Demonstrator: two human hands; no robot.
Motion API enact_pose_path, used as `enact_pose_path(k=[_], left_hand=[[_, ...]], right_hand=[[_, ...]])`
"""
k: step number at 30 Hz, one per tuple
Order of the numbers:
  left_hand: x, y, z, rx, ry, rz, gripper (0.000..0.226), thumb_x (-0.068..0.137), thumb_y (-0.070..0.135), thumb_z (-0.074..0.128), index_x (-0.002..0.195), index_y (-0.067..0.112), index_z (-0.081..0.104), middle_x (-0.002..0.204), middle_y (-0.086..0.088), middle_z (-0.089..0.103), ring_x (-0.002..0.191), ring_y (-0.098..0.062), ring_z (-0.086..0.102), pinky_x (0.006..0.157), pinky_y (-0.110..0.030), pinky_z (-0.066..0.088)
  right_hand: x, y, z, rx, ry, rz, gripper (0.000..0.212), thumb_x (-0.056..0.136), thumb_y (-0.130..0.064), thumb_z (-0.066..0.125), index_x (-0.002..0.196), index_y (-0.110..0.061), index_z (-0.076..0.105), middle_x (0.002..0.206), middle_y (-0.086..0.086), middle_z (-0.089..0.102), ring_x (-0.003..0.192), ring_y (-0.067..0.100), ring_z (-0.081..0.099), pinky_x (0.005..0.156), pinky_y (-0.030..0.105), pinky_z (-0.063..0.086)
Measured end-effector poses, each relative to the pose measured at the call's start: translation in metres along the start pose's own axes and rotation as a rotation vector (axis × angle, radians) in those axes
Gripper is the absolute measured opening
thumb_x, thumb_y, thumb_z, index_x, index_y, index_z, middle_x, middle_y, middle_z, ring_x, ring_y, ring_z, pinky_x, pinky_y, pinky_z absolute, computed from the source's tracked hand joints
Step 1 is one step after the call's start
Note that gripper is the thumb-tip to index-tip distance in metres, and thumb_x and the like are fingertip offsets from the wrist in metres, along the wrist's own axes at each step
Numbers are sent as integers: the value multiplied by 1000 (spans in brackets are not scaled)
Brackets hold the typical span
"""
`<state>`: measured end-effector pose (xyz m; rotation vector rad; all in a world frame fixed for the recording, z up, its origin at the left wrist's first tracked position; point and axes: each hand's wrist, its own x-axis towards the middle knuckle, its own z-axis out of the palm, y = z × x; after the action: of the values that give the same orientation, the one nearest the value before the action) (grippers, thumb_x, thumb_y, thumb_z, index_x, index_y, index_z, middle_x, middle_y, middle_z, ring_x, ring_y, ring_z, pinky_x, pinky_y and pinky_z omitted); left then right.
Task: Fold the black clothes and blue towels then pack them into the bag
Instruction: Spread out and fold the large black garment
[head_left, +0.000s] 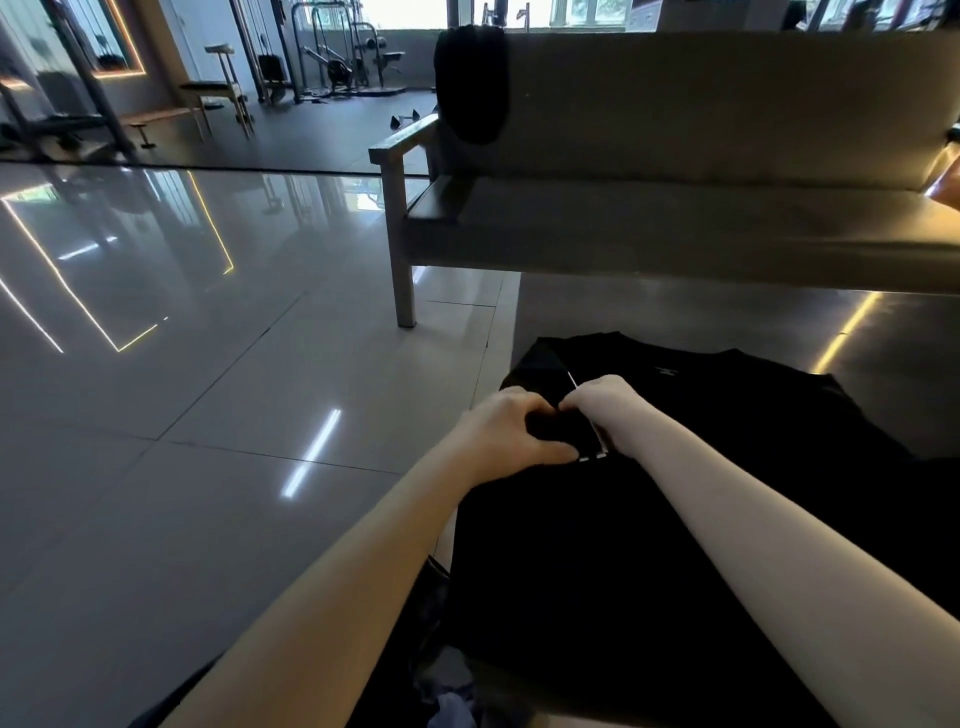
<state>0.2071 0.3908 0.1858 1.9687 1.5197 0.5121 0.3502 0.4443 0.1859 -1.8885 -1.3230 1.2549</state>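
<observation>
While the folding step appears to be in hand, packing is judged not yet reached, and no bag is to be seen. Over the left end of the backrest of the sofa (402, 156) a dark garment (470, 83) is draped, and it is taken to be another of the clothes awaiting its turn. On the near side of the sofa, in front of its seat, the left hand (511, 431) is held with fingers curled, its grip pinched on the striped sleeve (574, 434). Just beside it the right hand (597, 400) is bent down at the wrist, its grip likewise pinched on the sleeve's edge, close by the thin white stripes. The two hands are almost touching. The black shirt (737, 410) is laid out flat on a dark, glossy surface before the sofa, neckline towards the sofa and hem towards the person. Its body is spread wide to the right and a small pale mark is visible below the collar. Whether that surface is a low counter or a mat cannot be told. For the next move, the sleeve would probably need to be carried inward across the chest and pressed flat. The fabric looks thin and limp, so creases should be smoothed before the body is doubled over.
</observation>
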Motion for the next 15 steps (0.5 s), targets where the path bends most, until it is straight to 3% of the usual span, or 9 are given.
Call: enact_pose_path(k=[3,8,11,13,15], left_hand=[[-15,-12,-7,165,-64,-70,62,81,57,62,135,31,47,139,9,37,131,-13,34,111,-42,29],[-35,-10,-6,292,-116,-59,50,95,47,46,141,28,43,151,8,32,139,-14,28,115,-38,24],[-42,-12,-3,406,-202,-42,54,98,48,36,146,25,33,157,6,22,145,-11,13,119,-36,9],[-47,-16,0,424,-295,-57,59,99,51,29,151,23,21,159,6,9,146,-9,0,119,-34,1],[-54,-19,7,431,-338,-87,64,98,54,24,152,22,9,160,7,-2,146,-9,-9,119,-32,-3]], right_hand=[[1,6,-5,-67,52,-78,16,77,2,59,88,0,70,84,17,67,80,30,65,76,35,55],[-7,16,-8,-372,161,-181,26,83,-9,57,110,-10,59,95,7,56,85,24,54,71,27,40],[-15,24,-5,-594,211,-283,43,86,-10,53,128,-12,46,118,12,51,106,30,52,75,32,41],[-17,31,-2,-689,217,-424,53,88,-12,53,139,-16,40,137,11,41,122,29,42,88,36,41],[-18,36,-1,-777,163,-559,52,93,-20,51,143,-22,39,150,2,32,137,24,30,106,40,32]])
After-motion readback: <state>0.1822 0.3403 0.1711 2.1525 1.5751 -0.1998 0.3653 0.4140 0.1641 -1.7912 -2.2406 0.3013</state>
